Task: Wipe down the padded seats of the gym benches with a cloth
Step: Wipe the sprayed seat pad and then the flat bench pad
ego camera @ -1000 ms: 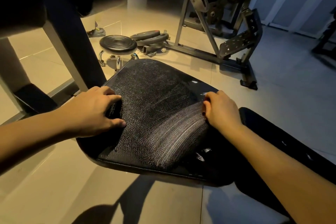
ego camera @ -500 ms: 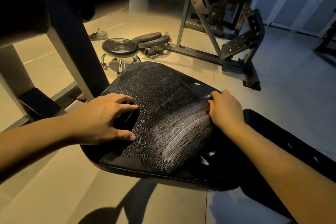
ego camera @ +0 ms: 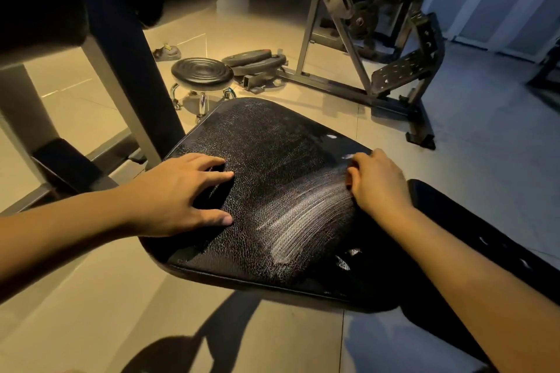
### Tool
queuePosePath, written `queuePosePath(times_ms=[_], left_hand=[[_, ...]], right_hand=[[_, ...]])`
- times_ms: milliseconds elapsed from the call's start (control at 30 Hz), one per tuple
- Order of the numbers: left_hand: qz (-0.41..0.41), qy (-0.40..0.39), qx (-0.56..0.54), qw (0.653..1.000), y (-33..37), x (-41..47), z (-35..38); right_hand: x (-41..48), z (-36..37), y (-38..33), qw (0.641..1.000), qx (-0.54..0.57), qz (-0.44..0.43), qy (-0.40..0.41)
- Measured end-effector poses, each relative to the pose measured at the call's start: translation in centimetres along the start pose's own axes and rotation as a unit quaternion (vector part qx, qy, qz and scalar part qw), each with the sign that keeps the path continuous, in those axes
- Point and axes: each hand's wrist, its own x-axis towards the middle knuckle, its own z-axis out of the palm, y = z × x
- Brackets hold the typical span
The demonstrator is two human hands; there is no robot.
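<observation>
The black padded seat [ego camera: 272, 160] of a gym bench fills the middle of the view, its cracked vinyl marked by pale wet streaks [ego camera: 306, 221] on the right half. My left hand [ego camera: 178, 194] lies on the seat's left side with fingers spread. It presses on a dark patch [ego camera: 212, 191] that looks like a dark cloth, though it is hard to tell from shadow. My right hand [ego camera: 378, 185] sits at the seat's right edge with its fingers curled over that edge. A second black pad [ego camera: 485, 245] runs off to the right under my right forearm.
A black roller pad on a grey upright post [ego camera: 121, 94] stands close on the left. Behind the seat are a small round stool [ego camera: 201, 71], weight plates [ego camera: 257, 59] on the tiled floor, and a steel machine frame [ego camera: 394, 70] at the back right.
My left hand has slid a little inward across the seat and its fingers have spread from curled to extended. My right hand has stayed at the seat's right edge.
</observation>
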Motion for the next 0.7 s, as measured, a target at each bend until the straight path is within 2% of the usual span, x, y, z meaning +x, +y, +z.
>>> queuePosePath(times_ms=[100,200,233,267,333,400,433,467,500,567,633,700], left_hand=[[0.002,0.001,-0.003,1.000,0.0,0.1,-0.2],[0.002,-0.011,-0.005,1.000,-0.2,0.3,-0.2],[0.000,-0.014,-0.007,1.000,-0.3,0.3,-0.2],[0.001,-0.015,-0.009,1.000,-0.3,0.3,-0.2],[0.002,-0.011,-0.008,1.000,-0.2,0.2,-0.2],[0.001,-0.011,-0.004,1.000,0.0,-0.1,-0.1],[0.000,-0.009,-0.003,1.000,0.0,-0.3,-0.1],[0.002,-0.006,-0.002,1.000,0.0,-0.3,0.0],[0.004,0.000,-0.002,1.000,0.0,-0.3,0.0],[0.006,0.008,-0.004,1.000,-0.2,-0.1,0.0],[0.005,0.001,-0.003,1.000,-0.3,0.1,-0.1],[0.005,-0.006,-0.003,1.000,-0.3,0.1,-0.2]], right_hand=[[-4.7,-1.0,-6.2,0.985,0.080,-0.145,-0.048],[-9.8,-2.1,-10.4,0.924,0.146,-0.345,-0.081],[-9.6,-1.9,-10.0,0.921,0.132,-0.360,-0.073],[-8.4,-1.6,-8.9,0.936,0.109,-0.330,-0.053],[-4.6,-0.7,-5.2,0.978,0.070,-0.195,-0.024],[-1.3,-0.3,-0.7,0.998,0.017,-0.052,-0.020],[-0.7,-0.3,0.6,1.000,0.008,-0.010,-0.015],[-0.8,-0.3,0.5,1.000,0.000,-0.004,-0.006],[-1.7,-0.5,-0.6,1.000,0.006,-0.026,-0.007],[-4.9,-0.8,-4.7,0.989,0.073,-0.126,-0.027],[-9.1,-1.5,-8.5,0.951,0.137,-0.267,-0.072],[-10.9,-1.9,-9.4,0.924,0.139,-0.344,-0.093]])
